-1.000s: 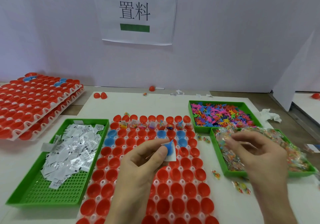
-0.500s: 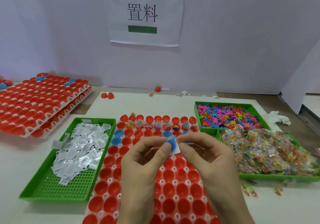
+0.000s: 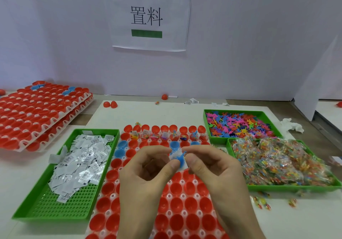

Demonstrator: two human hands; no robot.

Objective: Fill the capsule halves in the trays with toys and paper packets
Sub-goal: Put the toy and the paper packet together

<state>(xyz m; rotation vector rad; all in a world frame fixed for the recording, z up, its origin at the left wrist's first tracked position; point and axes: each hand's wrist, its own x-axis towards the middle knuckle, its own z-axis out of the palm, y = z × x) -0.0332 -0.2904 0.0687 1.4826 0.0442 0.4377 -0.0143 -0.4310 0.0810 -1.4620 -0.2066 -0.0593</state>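
1. Since half a second ago both hands have stayed together over the centre tray; the blue toy now shows more fully between them, and one second ago the right hand was still over the packet tray on the right.
2. Left hand (image 3: pixel 146 175): thumb and forefinger pinched shut on a small blue toy (image 3: pixel 180 160) with a white paper packet (image 3: pixel 174 155) behind it.
3. Right hand (image 3: pixel 212 170): fingertips closed onto the same toy and packet from the right side. Whether it bears any of the load, cannot tell.
4. Toy and packet are held above the third and fourth rows of the capsule tray (image 3: pixel 162 201), clear of the cups.
5. Capsule tray: white, mostly red halves, a few blue. Second row from the far edge already holds toys and packets (image 3: pixel 164 136); rows nearer the person are empty.
6. Green tray of white paper packets (image 3: pixel 81 157) lies just left of the capsule tray.
7. Green tray of loose coloured toys (image 3: pixel 238 123) sits at far right; green tray of clear bagged toys (image 3: pixel 277 162) is just in front of it.
8. Stacked trays of red halves (image 3: pixel 40 112) lie at far left, well apart.
9. Several bagged toys (image 3: pixel 262 201) lie spilled on the table near the right tray.
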